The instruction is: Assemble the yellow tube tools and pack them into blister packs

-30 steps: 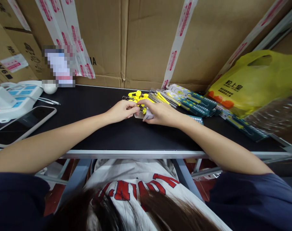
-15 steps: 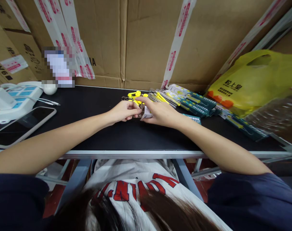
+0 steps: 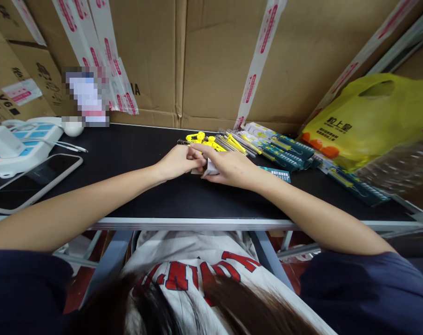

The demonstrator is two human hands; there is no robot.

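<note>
My right hand is wrapped round a slim cardboard box, whose pale open end points left. A teal printed part shows past the wrist and seems to belong to this same box. Against the open end, the fingers of my left hand are curled and pinched together. Whatever they grip there is hidden. Just behind both hands lie small yellow plastic pieces and dark metal hooks. Metal tubes with yellow parts lie beside them.
Several teal and white packaged boxes are stacked at the right, near a yellow plastic bag. On the left are a phone and a power strip with cables. A large cardboard carton stands along the table's back edge.
The left fingers have closed in on the box's open end, and its flaps now show differently. Both hands stay in nearly the same place.
</note>
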